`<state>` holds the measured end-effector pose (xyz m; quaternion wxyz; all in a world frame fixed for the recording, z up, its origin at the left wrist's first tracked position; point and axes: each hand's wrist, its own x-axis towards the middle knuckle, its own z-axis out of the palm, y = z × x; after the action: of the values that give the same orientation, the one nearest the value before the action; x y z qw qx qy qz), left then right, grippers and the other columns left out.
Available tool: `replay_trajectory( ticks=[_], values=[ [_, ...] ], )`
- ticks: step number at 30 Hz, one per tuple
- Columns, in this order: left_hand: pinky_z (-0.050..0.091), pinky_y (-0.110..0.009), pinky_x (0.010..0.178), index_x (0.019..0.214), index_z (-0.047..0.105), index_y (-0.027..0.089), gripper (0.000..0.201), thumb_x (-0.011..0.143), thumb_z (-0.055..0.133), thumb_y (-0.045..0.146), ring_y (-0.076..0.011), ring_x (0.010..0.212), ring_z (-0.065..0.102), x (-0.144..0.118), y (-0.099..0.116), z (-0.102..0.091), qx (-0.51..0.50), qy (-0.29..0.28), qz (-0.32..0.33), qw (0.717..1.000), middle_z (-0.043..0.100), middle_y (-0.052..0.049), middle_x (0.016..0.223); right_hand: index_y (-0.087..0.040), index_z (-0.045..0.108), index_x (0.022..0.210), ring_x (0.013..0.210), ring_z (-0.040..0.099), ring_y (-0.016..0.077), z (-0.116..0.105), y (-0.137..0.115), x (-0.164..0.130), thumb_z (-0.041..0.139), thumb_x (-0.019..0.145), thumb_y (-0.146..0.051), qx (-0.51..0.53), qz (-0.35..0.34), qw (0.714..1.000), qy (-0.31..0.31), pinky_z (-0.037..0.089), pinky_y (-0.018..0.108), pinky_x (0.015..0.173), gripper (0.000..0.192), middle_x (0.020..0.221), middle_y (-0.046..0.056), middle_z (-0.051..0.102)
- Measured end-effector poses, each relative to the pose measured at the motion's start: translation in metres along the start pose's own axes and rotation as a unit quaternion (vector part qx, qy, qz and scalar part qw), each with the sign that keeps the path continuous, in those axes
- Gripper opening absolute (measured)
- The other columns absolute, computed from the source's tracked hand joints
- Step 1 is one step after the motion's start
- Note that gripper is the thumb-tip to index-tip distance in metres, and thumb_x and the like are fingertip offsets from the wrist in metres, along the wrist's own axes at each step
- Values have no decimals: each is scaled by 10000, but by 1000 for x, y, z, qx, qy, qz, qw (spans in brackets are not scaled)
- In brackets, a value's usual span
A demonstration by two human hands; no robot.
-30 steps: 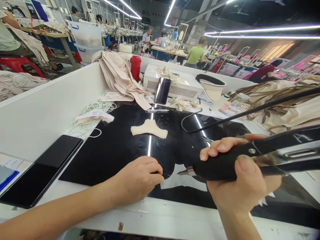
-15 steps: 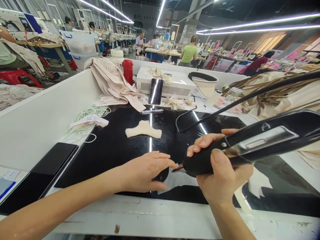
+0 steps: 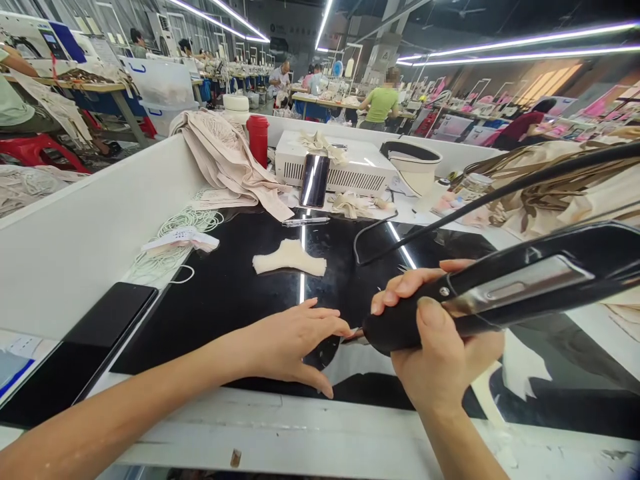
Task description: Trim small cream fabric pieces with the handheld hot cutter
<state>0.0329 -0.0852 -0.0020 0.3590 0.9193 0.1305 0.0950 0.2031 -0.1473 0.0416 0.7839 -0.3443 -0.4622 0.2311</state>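
My right hand (image 3: 443, 363) is wrapped round a black corded hand tool (image 3: 520, 287) with a long metal lever on its side. Its narrow metal tip (image 3: 356, 336) points left, low over a glossy black board (image 3: 240, 293). My left hand (image 3: 287, 343) is open over the board, thumb and fingers apart. Its index fingertip is at the tool's tip; whether they touch, I cannot tell. Beyond the left hand lies a cream padded fabric piece (image 3: 290, 259) with a raised middle. White scraps (image 3: 523, 363) lie by my right wrist, partly hidden.
A phone (image 3: 314, 181) leans against a white vented box (image 3: 345, 167). Left are pale cord (image 3: 175, 230), a dark flat device (image 3: 95, 347) and beige fabric (image 3: 225, 153). The tool's black cable (image 3: 480, 193) crosses the right side. Low white walls (image 3: 95, 207) edge the table.
My left thumb has swung down, away from the index finger. The tool's tip and my right hand have hardly moved; the whole view has shifted slightly.
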Motion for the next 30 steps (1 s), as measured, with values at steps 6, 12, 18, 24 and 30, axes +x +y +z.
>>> replay_trajectory(
  ticks=[6,12,18,24,30],
  values=[
    [200,-584,1252,1350,519,199,675,800,837,426,-320,1439,466,0,0,0,5,0,5,1000,628,-125,1386,-246,588,1131,655,595,148,-2,-5,-10,769,842,-281,26,15,999,-22,538,305,542,344,807,-23,623],
    [205,-592,1248,1396,507,209,736,782,851,425,-325,1423,487,0,-1,2,11,13,10,1000,597,-149,1435,-245,584,1135,670,584,151,1,-7,-15,759,857,-264,25,17,999,-20,539,310,552,329,804,-17,616],
    [203,-595,1242,1345,535,229,672,787,840,446,-314,1404,503,2,-2,2,7,7,18,1000,599,-125,1418,-257,573,1163,679,557,150,6,-12,-25,739,880,-312,29,21,997,-62,541,303,549,333,811,-17,594],
    [201,-596,1239,1384,508,224,718,783,847,422,-296,1312,579,2,-2,1,14,2,16,1000,614,-121,1389,-275,573,1186,669,580,148,8,-12,-27,712,897,-293,23,27,997,-74,546,307,555,321,815,-22,600],
    [188,-622,1242,1179,627,238,354,874,776,335,-328,1517,332,-4,-3,-4,26,-10,23,999,482,-88,1565,-250,611,1096,632,587,148,0,-19,-7,785,795,-290,25,17,1000,-4,536,288,508,350,773,-27,629]
  ],
)
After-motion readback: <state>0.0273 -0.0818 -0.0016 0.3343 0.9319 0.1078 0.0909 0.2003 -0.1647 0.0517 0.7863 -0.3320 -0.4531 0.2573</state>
